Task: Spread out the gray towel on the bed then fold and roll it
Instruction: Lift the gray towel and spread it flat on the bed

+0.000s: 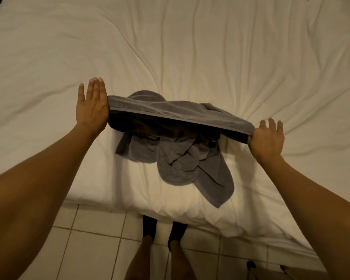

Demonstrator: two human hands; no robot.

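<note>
White bed [190, 47] fills the room. Left hand [92, 106] at 9 o'clock and right hand [267, 138] at 3 o'clock pinch the gray towel [180, 138] edge, other fingers spread, pulling it wide to spread it; the rest sits bunched.

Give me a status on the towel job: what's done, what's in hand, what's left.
Done: the gray towel is picked up by one hemmed edge. In hand: the left hand and right hand each pinch an end of that edge, stretched taut between them above the bed, while the rest hangs bunched and twisted onto the sheet. Left: laying it flat, then folding and rolling; no fold shows yet.
</note>
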